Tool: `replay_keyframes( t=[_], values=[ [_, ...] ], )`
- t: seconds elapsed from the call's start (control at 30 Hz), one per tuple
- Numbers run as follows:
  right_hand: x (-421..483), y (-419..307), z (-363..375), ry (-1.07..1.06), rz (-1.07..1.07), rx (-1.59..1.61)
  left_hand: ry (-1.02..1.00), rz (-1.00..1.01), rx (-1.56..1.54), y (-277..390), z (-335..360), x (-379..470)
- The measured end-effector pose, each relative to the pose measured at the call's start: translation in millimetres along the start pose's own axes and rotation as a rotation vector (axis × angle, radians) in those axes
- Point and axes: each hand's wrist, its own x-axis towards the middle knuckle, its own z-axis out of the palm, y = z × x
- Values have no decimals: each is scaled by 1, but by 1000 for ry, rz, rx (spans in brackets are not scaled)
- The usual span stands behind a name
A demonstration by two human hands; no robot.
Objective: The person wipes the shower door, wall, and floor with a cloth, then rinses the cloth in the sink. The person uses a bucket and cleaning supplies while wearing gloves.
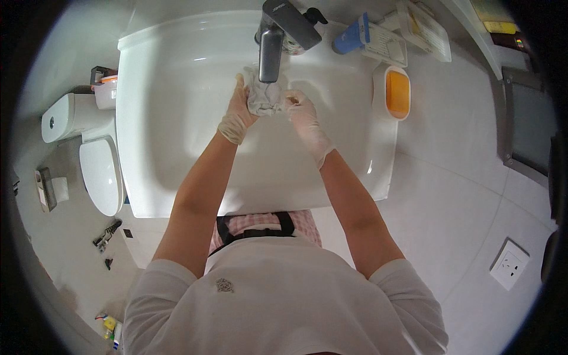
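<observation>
Under the spout of a dark grey faucet (270, 53), a crumpled whitish cloth (262, 100) is bunched up above the basin of a white sink (177, 133). My left hand (239, 104), in a thin translucent glove, grips the cloth from its left side, thumb pointing up. On the other side, my right hand (304, 113) wears the same kind of glove. Its fingers are curled in at the cloth's right edge; whether they pinch the fabric is not clear.
A white holder with an orange insert (398, 94) sits on the sink's right rim. Behind it are a blue tube (351, 37) and a ribbed soap dish (385, 46). A pump bottle (315, 17) stands behind the faucet. To the left is a toilet (102, 173).
</observation>
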Motion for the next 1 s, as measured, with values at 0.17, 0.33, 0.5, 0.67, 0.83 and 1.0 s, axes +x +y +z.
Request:
replay_keyframes(
  t=[0.17,0.33,0.5,0.67,0.83,1.0],
  values=[
    [15,-31,11,-251,358,594,-52,33,30,6,-11,-7],
    [45,-19,17,-260,183,569,68,170,534,8,2,-33],
    [26,-54,30,-232,200,750,278,33,159,-3,-8,-14],
    [32,-22,73,-85,-175,154,-95,7,-233,1,-60,62],
    [0,-73,44,-45,-88,-282,-44,345,524,-20,-55,60],
    [17,-45,35,-4,-84,-419,329,588,1136,-39,-5,40]
  ],
)
